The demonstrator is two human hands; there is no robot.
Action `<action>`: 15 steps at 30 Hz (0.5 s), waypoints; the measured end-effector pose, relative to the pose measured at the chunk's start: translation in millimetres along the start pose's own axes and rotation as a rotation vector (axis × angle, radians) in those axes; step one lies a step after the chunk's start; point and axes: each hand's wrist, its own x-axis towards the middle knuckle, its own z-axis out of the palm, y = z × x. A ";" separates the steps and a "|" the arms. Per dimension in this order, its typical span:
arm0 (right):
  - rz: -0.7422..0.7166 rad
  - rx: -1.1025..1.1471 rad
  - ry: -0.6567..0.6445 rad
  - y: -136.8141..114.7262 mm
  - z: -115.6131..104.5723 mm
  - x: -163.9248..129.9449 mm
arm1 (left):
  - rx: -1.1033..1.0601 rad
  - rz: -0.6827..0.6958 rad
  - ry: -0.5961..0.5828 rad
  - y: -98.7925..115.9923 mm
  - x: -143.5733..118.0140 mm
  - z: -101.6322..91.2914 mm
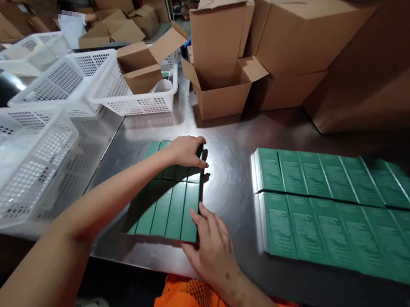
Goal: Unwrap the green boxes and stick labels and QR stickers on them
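Close to the front edge of the worktop (135, 252), the right hand (213, 245) lays its fingers and thumb, apart, about the near right corner of a block of green boxes (163, 201). Farther, the left hand (186, 151) bends over the far right corner (whether either hand truly clamps, from here I cannot tell). To keep both rows square, I would advise equal, gentle pressure from the two hands. Beyond stands an open carton (224, 100).
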 end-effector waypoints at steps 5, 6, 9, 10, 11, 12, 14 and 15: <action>0.036 -0.036 -0.061 -4.9 4.3 2.9 | 0.037 0.022 -0.017 -3.1 0.4 0.2; 0.040 -0.044 -0.078 -5.9 3.6 4.3 | 0.043 0.021 -0.023 -4.3 -0.2 0.1; 0.033 -0.044 -0.153 -4.5 -11.1 7.4 | 0.019 -0.011 -0.059 -8.4 0.6 -1.6; 0.014 -0.041 -0.171 -2.4 -21.1 6.2 | 0.008 -0.018 -0.053 -8.4 2.4 -2.8; -0.008 -0.046 -0.187 0.5 -33.4 2.9 | -0.001 -0.014 -0.025 -6.9 4.9 -4.2; -0.031 -0.065 -0.196 4.0 -47.3 -2.6 | -0.012 0.001 0.022 -3.2 8.4 -5.5; -0.079 -0.154 -0.200 13.5 -76.2 -19.2 | -0.093 0.055 0.108 11.5 18.7 -7.1; -0.079 -0.228 -0.193 19.5 -89.2 -28.8 | -0.156 0.080 0.123 22.2 26.1 -6.7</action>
